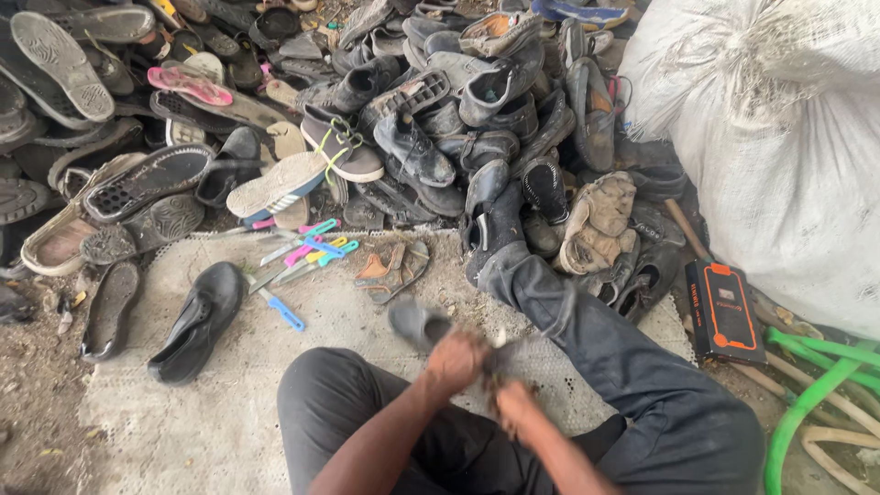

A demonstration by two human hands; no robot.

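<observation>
Item, near centre: we note the left hand [456,359] with its grip closed on a dark shoe [420,323] lying on the grey mat [229,403]; the right hand [515,408] is blurred, so we cannot tell its grip; a black shoe [197,321] left; coloured-handled knives [307,252] beyond; shoe pile [412,110] far; white sack [779,137] right.

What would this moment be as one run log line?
left hand: on dark shoe | right hand: blurred, grip unclear | cutters on mat | shoe pile ahead
</observation>
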